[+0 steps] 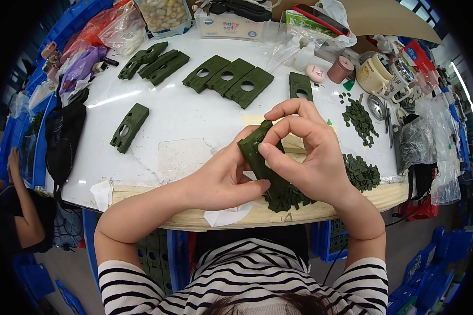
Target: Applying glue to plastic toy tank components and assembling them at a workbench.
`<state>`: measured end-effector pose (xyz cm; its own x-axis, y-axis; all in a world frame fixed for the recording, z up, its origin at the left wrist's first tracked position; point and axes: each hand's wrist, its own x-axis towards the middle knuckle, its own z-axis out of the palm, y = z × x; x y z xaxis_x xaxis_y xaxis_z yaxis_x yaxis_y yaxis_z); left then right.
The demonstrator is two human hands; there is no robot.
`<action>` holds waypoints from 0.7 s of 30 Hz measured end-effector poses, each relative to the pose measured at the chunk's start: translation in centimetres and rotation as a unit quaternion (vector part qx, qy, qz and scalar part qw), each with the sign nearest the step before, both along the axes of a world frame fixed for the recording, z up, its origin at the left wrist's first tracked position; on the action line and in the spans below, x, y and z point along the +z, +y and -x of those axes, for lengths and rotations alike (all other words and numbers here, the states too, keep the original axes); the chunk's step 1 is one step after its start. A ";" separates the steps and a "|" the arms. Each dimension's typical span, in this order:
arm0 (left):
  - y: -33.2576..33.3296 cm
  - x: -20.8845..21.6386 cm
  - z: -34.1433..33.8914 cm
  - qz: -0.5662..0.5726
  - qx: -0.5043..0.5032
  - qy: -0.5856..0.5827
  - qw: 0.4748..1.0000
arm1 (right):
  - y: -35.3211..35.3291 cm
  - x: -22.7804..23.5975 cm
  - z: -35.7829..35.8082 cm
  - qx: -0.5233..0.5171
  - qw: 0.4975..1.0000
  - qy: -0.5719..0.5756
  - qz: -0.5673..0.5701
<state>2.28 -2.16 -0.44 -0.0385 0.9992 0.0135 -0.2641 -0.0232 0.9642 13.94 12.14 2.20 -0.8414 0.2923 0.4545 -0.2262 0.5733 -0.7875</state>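
Note:
A dark green plastic model tank hull (256, 156) is tilted above the table's near edge. My left hand (223, 176) is closed round its left side, the thumb lying across the near part. At the hull's far end my right hand (312, 152) has thumb and index finger pinched together against the surface; anything between those fingertips is too small to make out. Below the hull lies a heap of small green pieces (289, 198). Two more piles of such pieces (358, 118) (363, 174) are to the right of my right hand.
Several similar hulls with round holes (227, 76) lie across the white table (168, 115), one alone at left (130, 127). Mugs (374, 73), a pink thread spool (341, 69), tweezers (388, 123) and plastic bags stand at right. A tissue box (231, 29) is behind. A co-worker's arm (23, 205) shows far left.

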 end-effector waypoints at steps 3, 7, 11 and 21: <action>0.0 -0.2 0.1 -0.003 -0.002 0.000 1.000 | 0.0 0.0 0.1 -0.003 1.000 0.006 -0.008; 0.0 -0.3 0.0 -0.004 -0.006 -0.010 1.000 | 0.0 0.0 0.1 -0.006 1.000 0.009 -0.012; 0.0 -0.3 0.0 -0.002 -0.004 -0.016 1.000 | 0.0 0.3 0.0 -0.002 0.999 0.008 -0.039; -0.2 0.8 0.7 0.022 -0.056 -0.051 0.997 | 0.8 0.4 -0.3 0.023 0.998 0.027 -0.053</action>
<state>1.62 -2.32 0.35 0.0750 0.9968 -0.0286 -0.3602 0.0538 0.9313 14.26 12.98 2.58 -0.8260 0.2028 0.5260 -0.2943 0.6406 -0.7093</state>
